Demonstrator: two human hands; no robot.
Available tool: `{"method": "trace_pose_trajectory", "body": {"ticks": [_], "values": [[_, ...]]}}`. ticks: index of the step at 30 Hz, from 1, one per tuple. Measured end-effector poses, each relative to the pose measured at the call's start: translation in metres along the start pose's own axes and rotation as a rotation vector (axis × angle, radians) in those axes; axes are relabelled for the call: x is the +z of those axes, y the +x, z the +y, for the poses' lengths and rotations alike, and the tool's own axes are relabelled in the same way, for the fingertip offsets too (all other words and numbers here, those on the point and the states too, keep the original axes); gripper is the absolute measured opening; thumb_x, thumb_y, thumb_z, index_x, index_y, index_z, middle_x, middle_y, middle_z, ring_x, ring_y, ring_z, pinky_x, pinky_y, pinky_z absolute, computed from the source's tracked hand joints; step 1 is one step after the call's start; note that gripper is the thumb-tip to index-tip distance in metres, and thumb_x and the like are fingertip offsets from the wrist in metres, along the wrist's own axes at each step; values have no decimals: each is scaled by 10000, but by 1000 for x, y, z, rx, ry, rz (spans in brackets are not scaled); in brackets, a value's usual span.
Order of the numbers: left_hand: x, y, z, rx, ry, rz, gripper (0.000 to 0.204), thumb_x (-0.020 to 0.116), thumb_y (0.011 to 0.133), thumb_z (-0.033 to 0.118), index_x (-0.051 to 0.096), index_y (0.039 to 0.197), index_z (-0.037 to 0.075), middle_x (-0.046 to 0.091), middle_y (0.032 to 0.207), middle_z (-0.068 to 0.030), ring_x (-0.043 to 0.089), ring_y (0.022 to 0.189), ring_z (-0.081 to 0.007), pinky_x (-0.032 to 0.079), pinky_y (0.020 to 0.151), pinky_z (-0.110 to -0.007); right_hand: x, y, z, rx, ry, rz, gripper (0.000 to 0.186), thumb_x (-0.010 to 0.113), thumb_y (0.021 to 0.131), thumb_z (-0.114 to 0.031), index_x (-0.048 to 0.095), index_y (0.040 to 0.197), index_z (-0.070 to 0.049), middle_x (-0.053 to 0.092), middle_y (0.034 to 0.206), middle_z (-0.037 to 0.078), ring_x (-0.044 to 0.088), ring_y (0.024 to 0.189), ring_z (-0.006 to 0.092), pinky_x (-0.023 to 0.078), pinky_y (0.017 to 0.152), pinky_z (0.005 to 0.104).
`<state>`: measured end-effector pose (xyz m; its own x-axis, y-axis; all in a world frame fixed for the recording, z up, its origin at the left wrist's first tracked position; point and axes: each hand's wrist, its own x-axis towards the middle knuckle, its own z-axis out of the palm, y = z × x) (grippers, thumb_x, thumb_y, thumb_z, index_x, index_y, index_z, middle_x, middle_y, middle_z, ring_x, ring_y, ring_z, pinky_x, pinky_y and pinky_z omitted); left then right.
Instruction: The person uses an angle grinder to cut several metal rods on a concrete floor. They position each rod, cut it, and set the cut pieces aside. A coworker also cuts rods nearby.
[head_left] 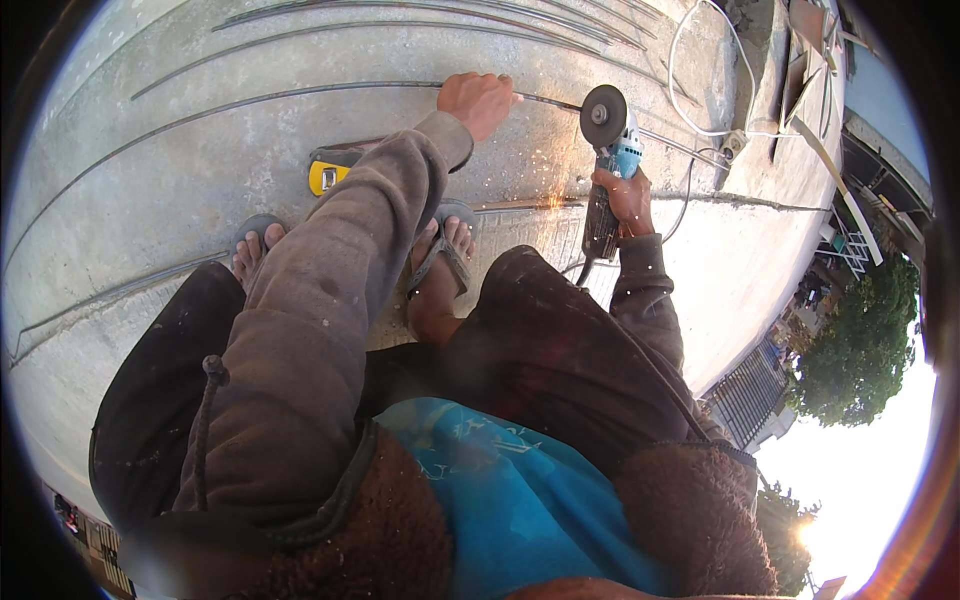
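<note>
My left hand (478, 105) is closed around a long, thin steel rod (300, 90) that lies across the concrete. In my right hand (628, 202) is a blue and black angle grinder (622, 152), gripped by its dark body. Its round cutting disc (604, 118) meets the rod to the right of my left hand. Orange sparks (558, 160) spray from there back toward my feet. The exact contact point is partly hidden behind the disc.
Several more rods (400, 22) lie farther off on the concrete (200, 130). A yellow and dark object (327, 177) sits by my left forearm. Near my sandalled feet (440, 255) runs another rod (130, 287). A white cable (745, 55) loops to a socket box (735, 143) at the right.
</note>
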<state>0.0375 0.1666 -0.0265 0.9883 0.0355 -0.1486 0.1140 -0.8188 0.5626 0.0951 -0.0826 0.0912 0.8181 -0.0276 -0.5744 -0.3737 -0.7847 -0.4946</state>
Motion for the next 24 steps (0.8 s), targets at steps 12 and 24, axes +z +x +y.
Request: {"method": "trace_pose_trajectory", "body": {"ticks": [12, 24], "values": [[0, 1, 0, 25, 9, -7, 320, 535, 986, 364, 669, 966, 74, 714, 813, -132, 716, 798, -321, 567, 689, -454, -5, 19, 18, -7, -139, 40, 460, 753, 702, -184, 660, 1107, 13, 707, 926, 107, 670, 829, 190, 523, 737, 340], [0, 5, -1, -5, -29, -6, 349, 521, 992, 391, 671, 964, 78, 715, 801, -129, 712, 771, -328, 561, 670, -454, -7, 11, 24, -1, -229, 33, 475, 755, 706, -206, 659, 1111, 23, 704, 914, 108, 668, 831, 188, 522, 746, 344]]}}
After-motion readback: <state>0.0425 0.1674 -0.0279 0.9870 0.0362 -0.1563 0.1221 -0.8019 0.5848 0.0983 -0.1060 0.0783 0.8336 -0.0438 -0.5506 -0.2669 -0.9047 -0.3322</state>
